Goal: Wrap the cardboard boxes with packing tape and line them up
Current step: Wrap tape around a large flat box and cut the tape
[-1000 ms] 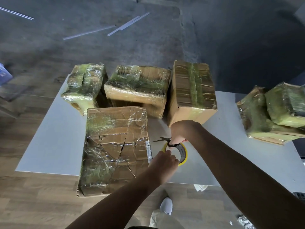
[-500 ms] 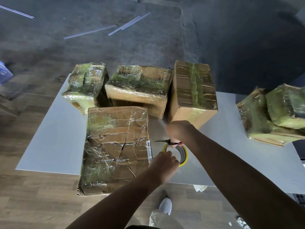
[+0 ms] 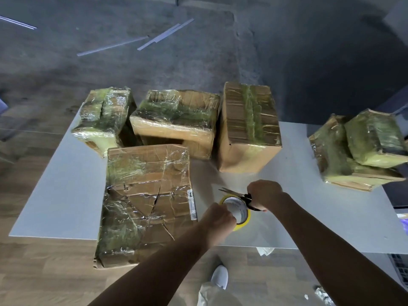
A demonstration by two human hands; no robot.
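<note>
A large tape-wrapped cardboard box (image 3: 145, 202) lies on the white table (image 3: 64, 195), overhanging its near edge. Behind it stand three more wrapped boxes: a small one (image 3: 103, 118), a wide one (image 3: 176, 120) and a tall one (image 3: 247, 127). My left hand (image 3: 218, 219) grips a yellow roll of packing tape (image 3: 239, 214) just right of the large box. My right hand (image 3: 265, 194) holds black-handled scissors (image 3: 236, 194) above the roll, blades pointing left.
Two wrapped boxes (image 3: 357, 149) are stacked at the table's right end. Thin white strips (image 3: 136, 40) lie on the dark floor beyond the table. Paper scraps (image 3: 265, 250) lie under the near edge, and my white shoe (image 3: 219, 277) shows below.
My right hand with the scissors has moved a little right and lower, over the roll. My left hand has kept its grip on the tape roll. The boxes have not moved.
</note>
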